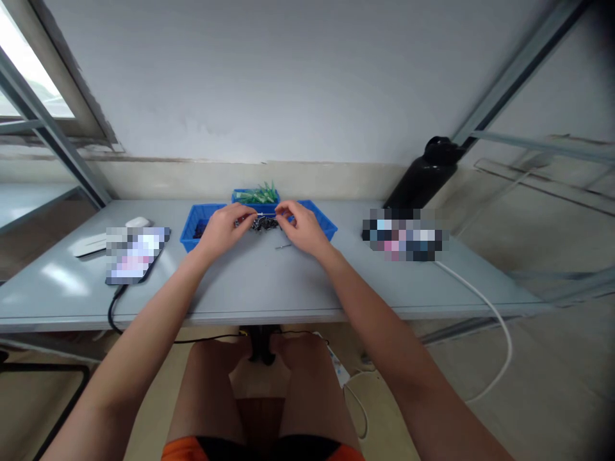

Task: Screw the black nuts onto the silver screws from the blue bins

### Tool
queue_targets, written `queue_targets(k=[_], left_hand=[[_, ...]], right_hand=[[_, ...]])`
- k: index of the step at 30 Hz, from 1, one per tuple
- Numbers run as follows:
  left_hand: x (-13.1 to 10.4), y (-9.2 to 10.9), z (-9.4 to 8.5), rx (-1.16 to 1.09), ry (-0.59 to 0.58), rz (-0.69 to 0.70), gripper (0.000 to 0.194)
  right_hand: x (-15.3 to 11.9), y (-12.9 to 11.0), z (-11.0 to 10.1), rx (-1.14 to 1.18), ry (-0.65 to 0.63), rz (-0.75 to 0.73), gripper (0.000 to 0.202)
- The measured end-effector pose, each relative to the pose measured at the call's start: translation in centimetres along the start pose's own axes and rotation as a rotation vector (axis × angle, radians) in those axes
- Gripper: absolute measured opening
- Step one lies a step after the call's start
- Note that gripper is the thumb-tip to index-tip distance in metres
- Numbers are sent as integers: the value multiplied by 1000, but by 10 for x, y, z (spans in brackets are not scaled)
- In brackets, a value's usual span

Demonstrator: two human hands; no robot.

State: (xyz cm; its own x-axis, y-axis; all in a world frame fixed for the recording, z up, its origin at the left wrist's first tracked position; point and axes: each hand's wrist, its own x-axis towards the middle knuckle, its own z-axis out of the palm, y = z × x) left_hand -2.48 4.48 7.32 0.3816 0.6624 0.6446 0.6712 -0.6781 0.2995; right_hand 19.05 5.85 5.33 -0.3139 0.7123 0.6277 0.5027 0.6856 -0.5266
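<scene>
My left hand (225, 229) and my right hand (303, 229) are raised over the grey table, fingertips pinched on the two ends of a thin, light-coloured rod (265, 214). Below and behind it lies a heap of small dark metal parts (263, 224). A single small metal piece (283, 246) rests on the table in front, beside my right hand. To the left stands a blue tray (191, 232) with dark contents, partly hidden by my left hand. Another blue tray (323, 219) is partly behind my right hand. At the back, a small blue tray (236, 194) holds green strips (262, 193).
On the left of the table (269, 288) lie a phone (139, 256) with a black cable, a white case (138, 223) and a flat white item (89, 245). At the right are a black bottle (420, 179) and a blurred device (403, 238) with a white cable (490, 304).
</scene>
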Motion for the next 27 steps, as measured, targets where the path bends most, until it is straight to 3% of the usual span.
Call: queue_targets(k=[5,10,15,21,27], left_hand=[[0,2,1,-13,-27,6,28],[0,3,2,-24,-58,-21,29],[-1,4,7,-26,-115,-24,29],[-7,17,26,38,-366,157,28],[-13,23,35,256,-460,176,30]], right_hand=[[-1,1,0,21,-92,-103,19],[0,0,-1,-18,-96,-84,20],[3,11,-11,-182,28,87,22],[0,25,-23,-371,108,402,23],[3,17,-17,-317,87,405,22]])
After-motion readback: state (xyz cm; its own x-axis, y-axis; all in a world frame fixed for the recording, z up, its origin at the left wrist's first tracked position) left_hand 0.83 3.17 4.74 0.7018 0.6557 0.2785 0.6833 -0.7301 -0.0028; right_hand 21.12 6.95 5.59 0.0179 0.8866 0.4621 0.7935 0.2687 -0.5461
